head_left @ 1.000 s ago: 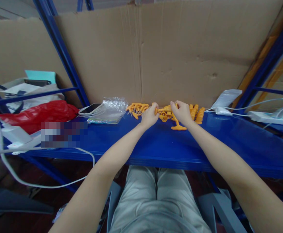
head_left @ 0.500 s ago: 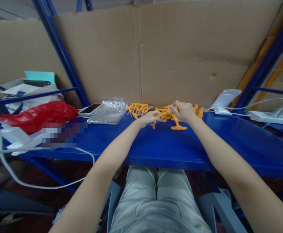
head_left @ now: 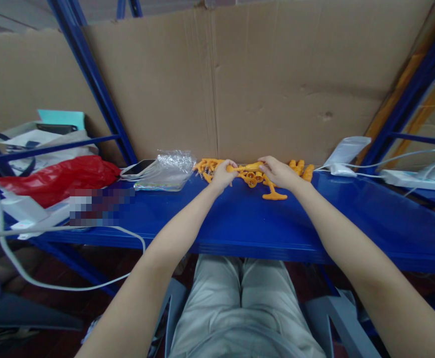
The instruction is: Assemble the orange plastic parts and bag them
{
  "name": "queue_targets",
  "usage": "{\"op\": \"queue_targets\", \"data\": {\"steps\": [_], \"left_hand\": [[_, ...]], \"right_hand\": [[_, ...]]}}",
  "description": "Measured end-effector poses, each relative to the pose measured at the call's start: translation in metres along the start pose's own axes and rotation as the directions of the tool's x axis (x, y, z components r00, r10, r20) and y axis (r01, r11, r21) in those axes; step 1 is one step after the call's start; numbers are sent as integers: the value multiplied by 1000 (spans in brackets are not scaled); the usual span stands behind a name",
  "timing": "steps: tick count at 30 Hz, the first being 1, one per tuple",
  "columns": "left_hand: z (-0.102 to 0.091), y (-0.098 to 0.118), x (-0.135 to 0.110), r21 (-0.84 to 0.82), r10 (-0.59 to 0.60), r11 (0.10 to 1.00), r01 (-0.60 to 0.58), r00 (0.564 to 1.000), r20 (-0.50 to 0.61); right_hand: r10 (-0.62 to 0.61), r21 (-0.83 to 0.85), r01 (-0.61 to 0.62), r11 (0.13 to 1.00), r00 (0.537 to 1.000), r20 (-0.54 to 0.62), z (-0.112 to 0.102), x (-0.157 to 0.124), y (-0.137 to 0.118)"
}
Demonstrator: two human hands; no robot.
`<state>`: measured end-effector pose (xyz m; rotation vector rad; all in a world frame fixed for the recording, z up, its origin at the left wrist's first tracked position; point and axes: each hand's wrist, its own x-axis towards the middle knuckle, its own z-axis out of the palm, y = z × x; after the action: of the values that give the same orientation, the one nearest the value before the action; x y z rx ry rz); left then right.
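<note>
A long orange plastic part (head_left: 250, 167) stretches between my hands, above other orange pieces at the back of the blue shelf. My left hand (head_left: 223, 176) is closed around its left end. At the other end, the fingers of my right hand (head_left: 278, 172) pinch it. Just below lie several round orange cup-shaped pieces (head_left: 252, 182). An orange T-shaped handle (head_left: 274, 196) rests in front of my right hand. Left of my left hand is a pile of orange handles (head_left: 207, 165) with metal coils. More orange pieces (head_left: 307, 173) lie right of my right hand.
A cardboard sheet (head_left: 277, 79) stands behind the blue shelf (head_left: 247, 223). On the left are a clear plastic bag (head_left: 172, 171), a phone (head_left: 140, 167), a red bag (head_left: 64, 176) and a white cable (head_left: 68, 287). A white packet (head_left: 348, 151) and cables lie to the right.
My left hand has moved up and left, and my right hand slightly down. The orange part between them now lies nearly level, and the cup-shaped pieces below show more.
</note>
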<state>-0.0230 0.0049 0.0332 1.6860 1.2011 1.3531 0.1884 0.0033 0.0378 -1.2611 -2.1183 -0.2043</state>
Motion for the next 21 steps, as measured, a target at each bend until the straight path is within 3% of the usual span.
{"op": "queue_targets", "data": {"steps": [7,13,18,21], "left_hand": [[1,-3,0,40,117,992,-116,992,-46],[1,-7,3,4,137,991,-137,989,-50],[2,-9,5,-6,125,992,-125,991,-44],[3,-5,2,-7,109,994,-109,993,-39]], "right_hand": [[-1,184,-4,983,1000,27,11,5,8],[-53,229,65,971,997,-58,9,7,8],[-163,99,169,981,984,-72,0,2,1],[-160,-34,158,987,985,-72,-3,-2,-5]]}}
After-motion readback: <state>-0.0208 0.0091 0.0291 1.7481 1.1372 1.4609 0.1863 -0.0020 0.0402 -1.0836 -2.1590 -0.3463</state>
